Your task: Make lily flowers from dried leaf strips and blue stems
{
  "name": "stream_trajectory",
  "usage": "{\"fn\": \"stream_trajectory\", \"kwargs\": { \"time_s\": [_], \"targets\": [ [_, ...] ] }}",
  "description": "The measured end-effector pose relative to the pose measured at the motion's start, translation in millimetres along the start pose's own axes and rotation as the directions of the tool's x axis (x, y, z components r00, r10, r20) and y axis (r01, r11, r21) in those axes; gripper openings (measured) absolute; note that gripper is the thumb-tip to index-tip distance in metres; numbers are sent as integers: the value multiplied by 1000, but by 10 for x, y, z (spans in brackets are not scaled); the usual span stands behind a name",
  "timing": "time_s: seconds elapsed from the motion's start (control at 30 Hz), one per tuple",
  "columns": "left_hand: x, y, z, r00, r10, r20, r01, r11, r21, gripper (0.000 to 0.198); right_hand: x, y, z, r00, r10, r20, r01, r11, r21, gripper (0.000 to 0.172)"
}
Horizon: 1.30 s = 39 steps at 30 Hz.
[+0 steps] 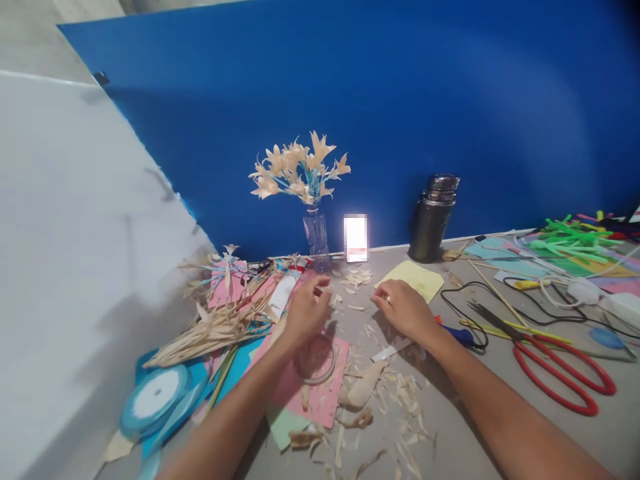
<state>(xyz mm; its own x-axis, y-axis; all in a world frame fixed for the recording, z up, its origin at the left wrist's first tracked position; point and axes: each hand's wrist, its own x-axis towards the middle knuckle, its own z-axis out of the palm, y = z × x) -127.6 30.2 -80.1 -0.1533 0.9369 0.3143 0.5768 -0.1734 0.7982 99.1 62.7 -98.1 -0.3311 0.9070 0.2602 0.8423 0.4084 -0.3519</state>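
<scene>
My left hand (309,305) is held over the middle of the table with its fingers curled inward. Whatever it may hold is too small to tell. Across a short gap, my right hand (404,308) has thumb and fingertips pressed together beside a yellow paper sheet (420,279); a tiny pale bit shows at the fingertips, its kind unclear. Between and below the hands lie pale dried-husk scraps (403,407) and a larger husk piece (366,387). Below my left hand, a clear tape roll (320,380) rests on pink paper (333,400).
Husk flowers (297,167) stand in a clear bottle (316,237) at the back. A dark thermos (431,223) is right of it. Red-handled scissors (555,373), cables and green pipe cleaners (570,237) lie right; dried husks (210,330) and a blue ribbon spool (155,400) lie left.
</scene>
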Motion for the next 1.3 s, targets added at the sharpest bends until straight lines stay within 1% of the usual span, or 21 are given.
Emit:
{"fn": "stream_trajectory", "kwargs": {
  "time_s": [0.07, 0.1, 0.17, 0.23, 0.27, 0.33, 0.4, 0.47, 0.53, 0.6, 0.63, 0.7, 0.77, 0.9, 0.97, 1.07, 1.17, 1.23, 1.27, 1.3],
  "targets": [
    [-175, 91, 99, 991, 137, 1, -137, 991, 11, 38, -9, -48, -7, 999, -11, -43, 14, 998, 68, 14],
    [-241, 132, 128, 981, 195, -3, -195, 981, 16, 41, -21, -79, -6, 998, -48, -49, 51, 996, 69, 13],
    [-320, 188, 142, 964, 263, -40, -263, 965, 8, 39, -55, -146, 0, 989, -146, -21, 147, 989, 29, 13],
    [-338, 193, 119, 959, 266, -101, -267, 964, 3, 30, -87, -202, 8, 977, -211, 45, 212, 977, -14, 13],
    [-333, 176, 103, 959, 255, -128, -254, 967, 25, 26, -98, -221, 10, 972, -220, 78, 223, 974, -28, 13],
    [-309, 119, 74, 958, 254, -137, -233, 961, 151, 18, -107, -239, 11, 968, -215, 125, 223, 974, -47, 13],
    [-283, 55, 56, 948, 313, -56, -279, 903, 326, 16, -103, -229, 2, 966, -212, 150, 223, 973, -60, 13],
    [-262, 11, 45, 920, 388, 57, -371, 814, 446, 20, -94, -202, -16, 963, -222, 155, 233, 971, -60, 13],
    [-241, -8, 34, 895, 429, 124, -429, 747, 508, 22, -86, -168, -38, 959, -246, 138, 255, 966, -49, 13],
    [-218, -12, 21, 894, 424, 144, -428, 714, 554, 20, -78, -133, -57, 958, -267, 108, 272, 962, -29, 13],
    [-207, -14, 15, 899, 410, 151, -420, 714, 561, 20, -74, -117, -64, 958, -271, 94, 274, 962, -17, 12],
    [-183, -21, 3, 911, 383, 155, -403, 742, 536, 19, -64, -88, -71, 959, -273, 73, 273, 962, 11, 11],
    [-158, -32, -10, 919, 361, 157, -391, 792, 469, 19, -51, -60, -73, 959, -277, 61, 275, 961, 37, 11],
    [-83, -44, -56, 924, 335, 184, -375, 887, 270, 16, -23, -3, -83, 954, -299, 35, 298, 954, 25, 13],
    [-37, -44, -95, 936, 303, 181, -335, 924, 184, 13, -16, 21, -96, 957, -287, 30, 287, 958, 4, 15],
    [21, -44, -158, 953, 256, 163, -278, 952, 129, 12, -17, 43, -117, 964, -263, 29, 262, 965, 8, 16],
    [49, -50, -203, 944, 282, 169, -303, 946, 115, 10, -24, 48, -129, 973, -229, 33, 229, 973, 19, 14],
    [52, -53, -209, 952, 262, 158, -277, 958, 81, 9, -21, 47, -133, 980, -200, 19, 197, 977, 80, 12],
    [48, -52, -203, 962, 224, 155, -232, 972, 39, 9, -17, 44, -134, 984, -175, 1, 173, 973, 152, 12],
    [40, -48, -191, 972, 170, 162, -168, 985, -25, 8, -11, 39, -133, 990, -139, -15, 138, 955, 261, 12]
  ]
}}
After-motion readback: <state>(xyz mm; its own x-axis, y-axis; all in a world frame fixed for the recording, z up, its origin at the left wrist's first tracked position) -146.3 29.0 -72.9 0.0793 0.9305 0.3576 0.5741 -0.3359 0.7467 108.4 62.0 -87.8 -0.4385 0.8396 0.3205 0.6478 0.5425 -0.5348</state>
